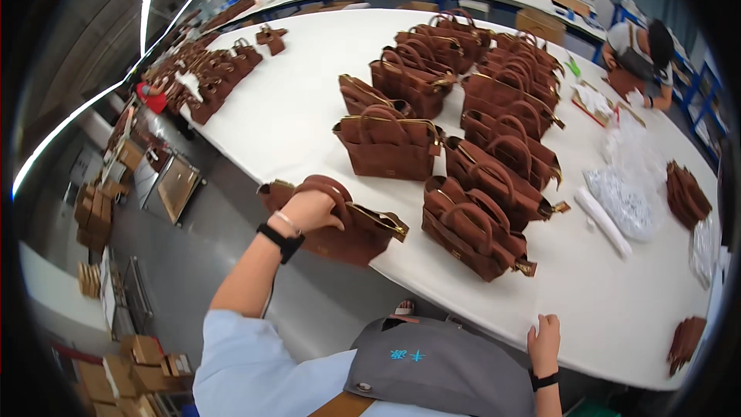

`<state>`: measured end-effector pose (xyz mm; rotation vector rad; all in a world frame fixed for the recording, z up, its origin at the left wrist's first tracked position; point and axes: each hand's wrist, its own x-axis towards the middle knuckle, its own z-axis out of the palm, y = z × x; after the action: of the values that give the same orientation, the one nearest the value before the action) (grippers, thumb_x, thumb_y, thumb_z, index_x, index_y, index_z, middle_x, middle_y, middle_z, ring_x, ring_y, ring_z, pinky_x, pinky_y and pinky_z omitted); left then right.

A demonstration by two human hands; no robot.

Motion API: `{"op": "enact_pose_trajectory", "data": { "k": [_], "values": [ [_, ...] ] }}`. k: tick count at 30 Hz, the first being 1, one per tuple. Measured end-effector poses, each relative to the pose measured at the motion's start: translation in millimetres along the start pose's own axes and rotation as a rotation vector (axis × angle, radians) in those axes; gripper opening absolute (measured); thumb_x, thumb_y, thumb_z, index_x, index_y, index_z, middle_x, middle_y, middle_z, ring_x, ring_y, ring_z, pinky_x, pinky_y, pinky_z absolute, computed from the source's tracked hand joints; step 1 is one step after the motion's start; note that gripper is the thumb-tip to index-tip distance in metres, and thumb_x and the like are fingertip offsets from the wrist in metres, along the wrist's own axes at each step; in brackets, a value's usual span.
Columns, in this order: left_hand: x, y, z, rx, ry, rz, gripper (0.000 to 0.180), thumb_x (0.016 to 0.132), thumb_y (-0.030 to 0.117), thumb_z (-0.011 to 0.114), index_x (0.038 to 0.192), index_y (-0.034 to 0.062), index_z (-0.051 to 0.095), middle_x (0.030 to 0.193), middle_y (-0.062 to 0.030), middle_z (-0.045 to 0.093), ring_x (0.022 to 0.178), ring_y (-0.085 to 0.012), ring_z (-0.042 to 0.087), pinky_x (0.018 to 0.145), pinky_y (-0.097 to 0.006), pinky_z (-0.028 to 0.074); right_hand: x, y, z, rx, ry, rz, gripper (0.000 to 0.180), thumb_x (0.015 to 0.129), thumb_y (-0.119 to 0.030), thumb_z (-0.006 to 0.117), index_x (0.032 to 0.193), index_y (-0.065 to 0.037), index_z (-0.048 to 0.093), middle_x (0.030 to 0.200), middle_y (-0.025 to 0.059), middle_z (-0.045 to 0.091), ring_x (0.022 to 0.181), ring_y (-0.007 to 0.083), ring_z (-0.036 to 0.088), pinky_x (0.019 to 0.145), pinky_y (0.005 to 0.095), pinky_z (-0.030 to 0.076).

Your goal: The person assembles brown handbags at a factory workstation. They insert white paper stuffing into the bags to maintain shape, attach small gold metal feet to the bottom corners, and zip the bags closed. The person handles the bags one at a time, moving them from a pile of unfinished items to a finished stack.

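At the table's near left edge, my left hand (310, 211) is closed around the handles of a brown handbag (351, 238). The bag tilts and its lower part reaches past the edge, with a gold zipper along its top. My right hand (545, 342) is at the near edge further right, loosely bent with fingers slightly apart and nothing visible in it. Between the hands stands a brown handbag (475, 239) with upright handles. Another handbag (387, 147) stands just beyond the held one.
Rows of brown handbags (513, 93) stretch away across the white table (285, 100). To the right lie a clear plastic bag (629, 193), a white roll (602, 222) and brown pieces (687, 194). A person (641, 58) works at the far right. A cart (171, 189) stands left.
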<state>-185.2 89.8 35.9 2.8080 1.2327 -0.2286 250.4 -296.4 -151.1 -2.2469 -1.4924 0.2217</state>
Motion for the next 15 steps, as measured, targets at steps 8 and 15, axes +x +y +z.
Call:
{"op": "enact_pose_trajectory", "data": {
  "k": [8, 15],
  "values": [
    [61, -138, 18, 0.111, -0.02, 0.046, 0.034, 0.081, 0.037, 0.074, 0.099, 0.0088, 0.074, 0.087, -0.0134, 0.071, 0.082, -0.0314, 0.068, 0.076, -0.041, 0.054, 29, -32, 1, -0.022, -0.075, -0.006, 0.025, 0.081, 0.001, 0.065, 0.105, 0.005, 0.062, 0.105, 0.0205, 0.057, 0.099, 0.0386, 0.058, 0.085, 0.0437, 0.049],
    [128, -225, 51, 0.483, 0.355, 0.203, 0.073, 0.074, 0.035, 0.081, 0.126, -0.009, 0.054, 0.129, -0.023, 0.058, 0.124, -0.038, 0.052, 0.107, -0.043, 0.039, 46, -114, 46, -0.001, -0.005, 0.072, 0.023, 0.081, 0.0, 0.065, 0.104, 0.003, 0.064, 0.103, 0.0203, 0.06, 0.096, 0.0399, 0.06, 0.084, 0.0443, 0.05]
  ]
}}
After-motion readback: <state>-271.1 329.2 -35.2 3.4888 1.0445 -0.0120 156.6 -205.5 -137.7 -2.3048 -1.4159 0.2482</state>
